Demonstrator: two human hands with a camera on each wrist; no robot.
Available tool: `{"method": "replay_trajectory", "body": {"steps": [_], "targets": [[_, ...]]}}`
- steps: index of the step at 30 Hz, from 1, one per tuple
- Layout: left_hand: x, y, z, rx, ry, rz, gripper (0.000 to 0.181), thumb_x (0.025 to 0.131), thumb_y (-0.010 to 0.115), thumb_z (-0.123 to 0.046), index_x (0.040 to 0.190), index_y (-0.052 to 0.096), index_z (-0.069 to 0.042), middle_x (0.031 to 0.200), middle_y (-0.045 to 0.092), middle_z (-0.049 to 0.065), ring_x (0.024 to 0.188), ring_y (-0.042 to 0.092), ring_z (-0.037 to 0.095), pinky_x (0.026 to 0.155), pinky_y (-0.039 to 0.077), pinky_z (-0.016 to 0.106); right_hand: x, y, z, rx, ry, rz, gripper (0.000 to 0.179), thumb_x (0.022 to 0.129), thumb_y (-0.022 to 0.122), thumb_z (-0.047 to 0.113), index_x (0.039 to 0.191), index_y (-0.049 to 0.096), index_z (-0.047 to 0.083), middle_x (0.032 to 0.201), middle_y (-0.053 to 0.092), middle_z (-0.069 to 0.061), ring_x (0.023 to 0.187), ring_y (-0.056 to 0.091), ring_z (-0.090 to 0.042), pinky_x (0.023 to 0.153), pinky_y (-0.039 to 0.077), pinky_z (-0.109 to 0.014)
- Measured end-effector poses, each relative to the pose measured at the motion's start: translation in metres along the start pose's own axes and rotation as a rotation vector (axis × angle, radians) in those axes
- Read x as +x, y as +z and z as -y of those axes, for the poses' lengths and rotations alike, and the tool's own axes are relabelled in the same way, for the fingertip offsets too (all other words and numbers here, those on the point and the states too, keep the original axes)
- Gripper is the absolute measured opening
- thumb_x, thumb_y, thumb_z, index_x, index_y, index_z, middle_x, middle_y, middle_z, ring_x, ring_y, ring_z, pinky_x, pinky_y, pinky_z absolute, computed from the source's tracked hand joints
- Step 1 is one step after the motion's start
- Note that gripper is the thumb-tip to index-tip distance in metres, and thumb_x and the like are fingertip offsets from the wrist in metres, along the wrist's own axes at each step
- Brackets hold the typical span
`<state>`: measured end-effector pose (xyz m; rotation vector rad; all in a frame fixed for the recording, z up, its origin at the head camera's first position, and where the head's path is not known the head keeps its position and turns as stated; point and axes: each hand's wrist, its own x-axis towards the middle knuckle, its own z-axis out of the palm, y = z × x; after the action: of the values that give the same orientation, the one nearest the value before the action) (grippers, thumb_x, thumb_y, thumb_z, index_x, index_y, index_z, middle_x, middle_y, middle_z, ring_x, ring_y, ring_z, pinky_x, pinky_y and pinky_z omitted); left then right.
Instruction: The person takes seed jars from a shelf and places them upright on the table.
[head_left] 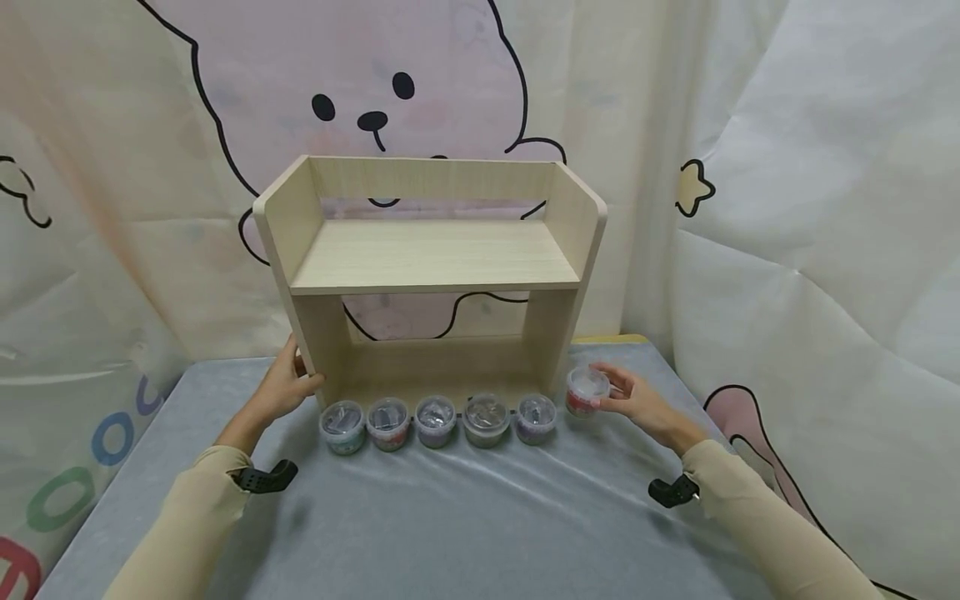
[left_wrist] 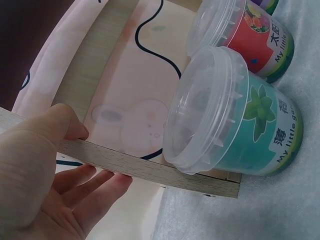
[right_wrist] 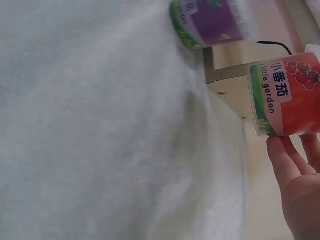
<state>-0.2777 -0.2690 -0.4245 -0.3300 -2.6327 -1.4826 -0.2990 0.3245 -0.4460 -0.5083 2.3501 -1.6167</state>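
Note:
A small two-tier wooden shelf stands at the back of the table. My left hand grips the edge of its left side panel, thumb on one face and fingers on the other in the left wrist view. Beside the shelf's right side, my right hand holds a lidded plastic tub with a red tomato label. Several similar clear-lidded tubs line the shelf's front, from a teal-labelled tub at the left to a purple-labelled tub at the right.
A grey-blue cloth covers the table. Behind it hangs a printed curtain with a cartoon bear. The shelf's upper board has a raised back rail and side walls.

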Motion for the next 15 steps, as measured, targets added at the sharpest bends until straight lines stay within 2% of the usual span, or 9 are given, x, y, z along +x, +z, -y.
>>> {"method": "replay_trajectory", "body": {"steps": [4,10,15], "targets": [[0.001,0.000,0.000,0.003,-0.005,-0.002,0.098,0.090,0.058,0.006,0.164,0.002,-0.026,0.155,0.035,0.035,0.132,0.048,0.059,0.074,0.060,0.048,0.000,0.004,-0.012,0.010,-0.014,-0.018,0.071,0.094,0.069,0.011,0.155,0.032,0.000,0.161,0.029,-0.029,0.130,0.054,-0.025,0.093,0.049,-0.015],[0.001,0.001,-0.001,0.015,-0.019,-0.007,0.097,0.090,0.058,0.005,0.163,0.002,-0.024,0.155,0.035,0.034,0.132,0.047,0.058,0.077,0.060,0.051,0.000,0.010,-0.025,0.061,0.015,-0.017,0.071,0.093,0.069,0.007,0.153,0.033,-0.001,0.158,0.034,-0.029,0.117,0.058,-0.001,0.093,0.051,-0.017],[0.000,0.003,0.000,0.024,-0.012,-0.018,0.093,0.091,0.058,0.004,0.163,0.005,-0.023,0.153,0.037,0.035,0.131,0.049,0.058,0.076,0.061,0.050,-0.002,0.014,-0.031,0.055,0.018,-0.011,0.073,0.093,0.071,0.011,0.153,0.033,-0.002,0.158,0.033,-0.030,0.118,0.057,-0.002,0.093,0.051,-0.016]]}}
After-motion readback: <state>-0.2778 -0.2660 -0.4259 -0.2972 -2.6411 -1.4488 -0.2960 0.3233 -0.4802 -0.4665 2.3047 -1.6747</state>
